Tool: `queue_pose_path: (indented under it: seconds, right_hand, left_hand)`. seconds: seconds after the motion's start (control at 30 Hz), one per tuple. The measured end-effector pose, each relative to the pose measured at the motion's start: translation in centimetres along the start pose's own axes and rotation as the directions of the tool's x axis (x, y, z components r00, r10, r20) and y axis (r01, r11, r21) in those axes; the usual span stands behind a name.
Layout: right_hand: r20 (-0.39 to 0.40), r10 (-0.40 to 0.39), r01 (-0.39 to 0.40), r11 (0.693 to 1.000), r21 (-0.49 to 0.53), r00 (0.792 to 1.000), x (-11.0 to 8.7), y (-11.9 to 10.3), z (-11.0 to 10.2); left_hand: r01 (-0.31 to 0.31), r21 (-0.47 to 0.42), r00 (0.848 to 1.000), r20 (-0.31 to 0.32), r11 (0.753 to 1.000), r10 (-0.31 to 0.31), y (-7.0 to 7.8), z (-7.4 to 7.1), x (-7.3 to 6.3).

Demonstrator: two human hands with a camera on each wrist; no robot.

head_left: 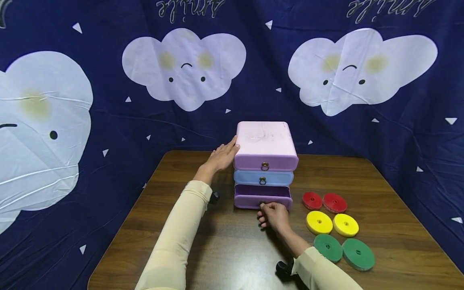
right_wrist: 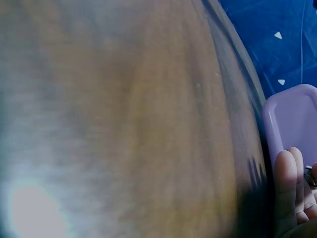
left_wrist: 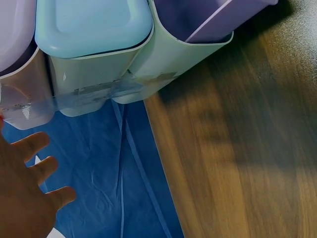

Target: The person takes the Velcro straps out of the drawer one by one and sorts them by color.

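Observation:
A small chest of three stacked drawers [head_left: 266,139] stands on the table, pink on top with purple, blue and purple fronts. Its bottom purple drawer [head_left: 246,201] is pulled partway out, and no contents show inside. My right hand [head_left: 277,217] pinches the ring pull of that drawer; the ring [right_wrist: 310,176] shows beside the fingers in the right wrist view. Against the chest's upper left side rests my left hand [head_left: 222,157], its fingers extended. The blue middle drawer [head_left: 243,177] and the top purple drawer [head_left: 250,162] are closed.
Right of the chest, rolled tape-like discs lie in pairs: red [head_left: 335,203], yellow [head_left: 346,224] and green [head_left: 358,254]. The wooden table [head_left: 145,241] ends at a dark blue cloth [head_left: 268,80] with cloud prints behind.

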State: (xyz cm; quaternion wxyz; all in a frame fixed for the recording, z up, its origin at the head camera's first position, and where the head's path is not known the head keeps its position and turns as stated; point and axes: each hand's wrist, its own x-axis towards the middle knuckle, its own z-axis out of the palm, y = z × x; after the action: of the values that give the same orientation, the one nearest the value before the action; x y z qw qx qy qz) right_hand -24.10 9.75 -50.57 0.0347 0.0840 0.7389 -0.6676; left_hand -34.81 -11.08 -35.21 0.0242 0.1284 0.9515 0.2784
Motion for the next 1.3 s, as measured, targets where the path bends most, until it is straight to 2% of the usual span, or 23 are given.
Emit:
queue_pose_path:
  seconds: [0.53,1.3]
  right_hand:
    - [-0.022,-0.001,0.000,0.999,-0.047,1.000,2.6,-0.7,0.5]
    - [-0.043,0.005,-0.009,0.996,-0.084,0.999,4.8,-1.5,0.7]
  left_hand:
    - [0.007,0.003,1.000,0.005,1.000,-0.007,-0.1,0.0,0.1]
    - [0.006,-0.001,1.000,0.012,1.000,-0.006,-0.1,-0.1,0.0]
